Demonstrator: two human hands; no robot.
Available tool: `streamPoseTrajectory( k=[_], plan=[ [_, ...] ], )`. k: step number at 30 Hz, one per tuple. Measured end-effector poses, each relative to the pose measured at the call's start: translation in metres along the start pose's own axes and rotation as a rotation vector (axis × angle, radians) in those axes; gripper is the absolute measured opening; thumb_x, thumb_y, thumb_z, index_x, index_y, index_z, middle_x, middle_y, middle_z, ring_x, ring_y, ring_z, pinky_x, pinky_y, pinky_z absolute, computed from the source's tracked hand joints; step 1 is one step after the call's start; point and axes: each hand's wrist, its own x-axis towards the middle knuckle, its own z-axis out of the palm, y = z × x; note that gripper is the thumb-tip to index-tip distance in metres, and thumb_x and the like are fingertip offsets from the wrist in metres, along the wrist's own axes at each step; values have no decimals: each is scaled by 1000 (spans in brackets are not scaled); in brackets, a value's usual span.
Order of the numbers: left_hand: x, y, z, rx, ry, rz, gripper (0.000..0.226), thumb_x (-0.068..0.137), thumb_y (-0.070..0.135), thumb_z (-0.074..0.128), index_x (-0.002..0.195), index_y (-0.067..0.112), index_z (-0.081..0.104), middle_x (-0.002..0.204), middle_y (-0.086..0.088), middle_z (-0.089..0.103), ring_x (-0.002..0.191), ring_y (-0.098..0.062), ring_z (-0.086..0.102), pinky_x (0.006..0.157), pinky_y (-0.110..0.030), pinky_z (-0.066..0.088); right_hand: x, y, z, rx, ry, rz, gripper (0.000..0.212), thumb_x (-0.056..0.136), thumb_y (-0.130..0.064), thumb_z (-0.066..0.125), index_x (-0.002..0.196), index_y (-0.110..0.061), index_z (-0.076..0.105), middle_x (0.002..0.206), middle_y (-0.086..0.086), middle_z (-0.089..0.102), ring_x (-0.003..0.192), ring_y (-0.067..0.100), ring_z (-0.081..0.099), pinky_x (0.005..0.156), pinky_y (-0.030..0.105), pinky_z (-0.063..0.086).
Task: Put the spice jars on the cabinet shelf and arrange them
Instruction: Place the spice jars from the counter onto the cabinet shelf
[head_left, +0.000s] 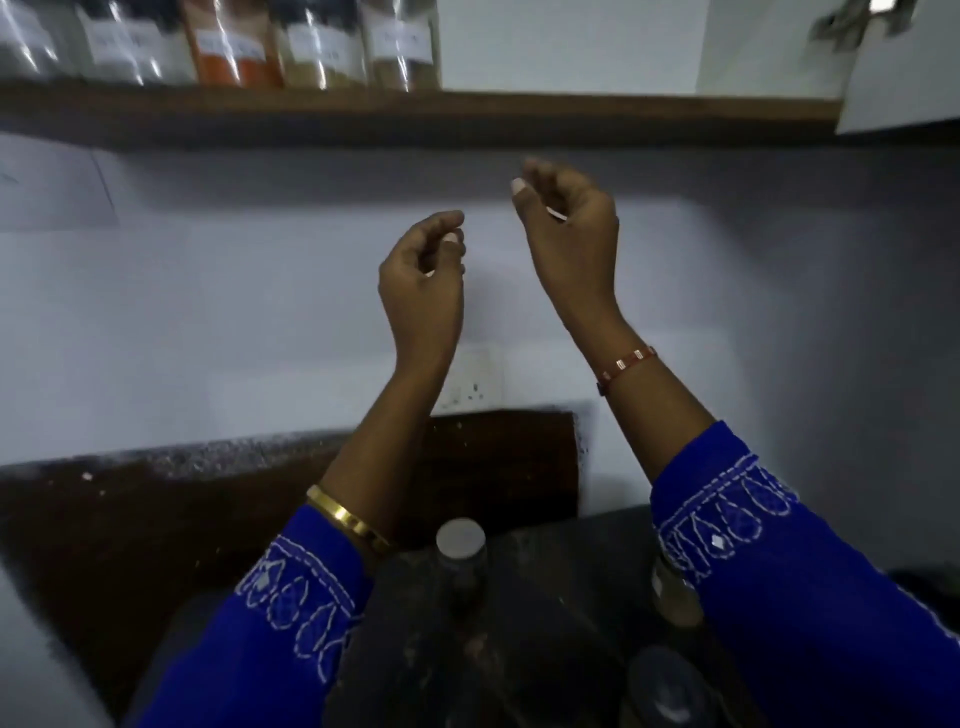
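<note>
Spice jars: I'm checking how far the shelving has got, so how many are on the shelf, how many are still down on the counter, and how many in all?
Jars on the shelf: 5, in a row at its left end
Jars on the counter: 3 in view
Total: 8

A dark brown wooden cabinet shelf (571, 111) carries a row of five clear, white-labelled spice jars (228, 44) standing upright side by side at its left end. Below that shelf, a dark speckled stone desk (545, 613) bears a grey-lidded jar (461, 558), a jar of tan powder (675, 597) to its right, and a blurred dark-lidded jar (662, 691) nearest the camera.
</note>
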Motion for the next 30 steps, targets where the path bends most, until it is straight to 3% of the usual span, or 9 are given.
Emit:
streamPoseTrajectory(
  k=[3, 6, 9, 15, 19, 24, 27, 30],
  plan=[
    [-48, -5, -3, -1, -61, -73, 23, 92, 8, 50, 110, 6, 65, 111, -12, 67, 103, -24, 63, 89, -35, 56, -36, 9, -30, -46, 20, 68, 29, 90, -14, 58, 117, -2, 61, 118, 11, 65, 109, 18, 61, 76, 1, 45],
    [-93, -14, -7, 3, -110, -135, 22, 93, 9, 50, 109, 9, 65, 108, -6, 67, 103, -22, 63, 90, -33, 55, -72, 19, -58, -67, 14, 166, 27, 90, -15, 58, 114, -4, 63, 114, 9, 67, 106, 17, 62, 89, 17, 50],
    [-139, -29, -10, -16, -161, -224, 19, 92, 9, 51, 103, 16, 65, 106, -5, 67, 104, -22, 63, 93, -42, 53, -110, 30, -85, -93, -16, 264, 24, 89, -15, 59, 111, -6, 65, 111, 8, 68, 104, 17, 63, 95, 29, 51],
    [-223, -60, -2, -4, -327, -414, 24, 91, 9, 52, 111, 10, 65, 110, -9, 67, 106, -23, 62, 95, -46, 50, -182, 56, -144, -232, -85, 428, 25, 89, -11, 59, 113, -4, 64, 102, 1, 65, 100, 14, 61, 93, 22, 48],
    [-269, -72, 5, 21, -425, -525, 24, 91, 7, 52, 111, 10, 64, 107, -5, 67, 103, -19, 63, 95, -41, 52, -223, 76, -187, -319, -100, 568, 25, 88, -8, 60, 112, -2, 64, 103, 7, 66, 98, 18, 62, 93, 29, 50],
    [-327, -80, 17, 101, -530, -657, 23, 91, 5, 51, 110, 5, 64, 111, -12, 66, 102, -23, 62, 94, -41, 51, -276, 98, -241, -378, -176, 775, 26, 87, -10, 61, 112, -4, 63, 113, 12, 66, 106, 22, 62, 96, 37, 50],
    [-359, -85, 25, 156, -587, -776, 22, 91, 8, 51, 108, 10, 65, 100, 0, 66, 93, -14, 61, 92, -33, 50, -301, 108, -268, -461, -321, 908, 41, 85, -14, 64, 124, -10, 54, 128, 8, 57, 119, 22, 55, 96, 32, 47],
    [-388, -93, 30, 206, -579, -860, 24, 90, 6, 51, 110, 6, 65, 108, -7, 67, 97, -18, 61, 93, -33, 49, -315, 116, -292, -569, -498, 1053, 72, 78, -18, 71, 141, -15, 36, 144, 9, 39, 131, 26, 42, 101, 34, 42]
  ],
)
